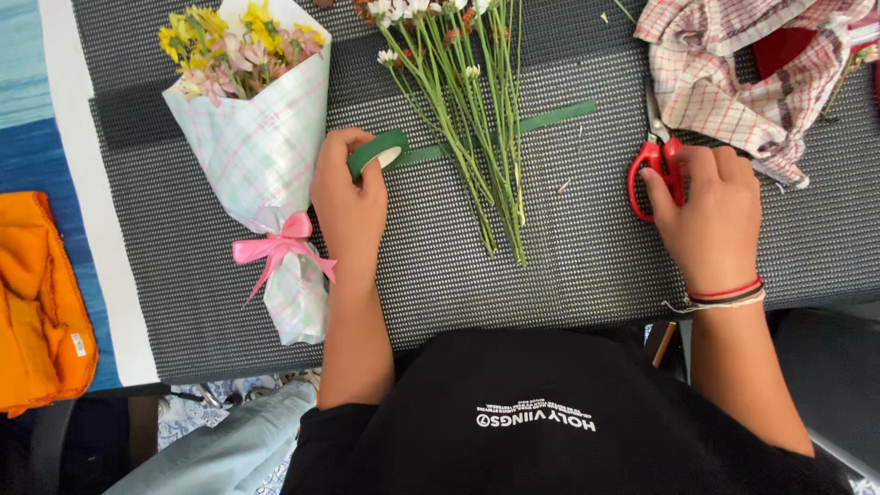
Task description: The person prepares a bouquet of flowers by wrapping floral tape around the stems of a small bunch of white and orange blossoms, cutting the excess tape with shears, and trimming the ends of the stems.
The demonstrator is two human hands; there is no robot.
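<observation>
Head view: left hand [348, 197] is gripping the green tape roll [377, 150], its strip running under the loose flower stems [477, 137] on the worktop [568, 247]. Right hand [710, 215] is closing its grip on the red scissors [656, 167]. Taping step; a cut likely needs the strip kept taut.

Left hand [348, 206] gripping green tape roll [376, 151], right hand [710, 215] on red scissors [653, 170] (handles only)
</observation>
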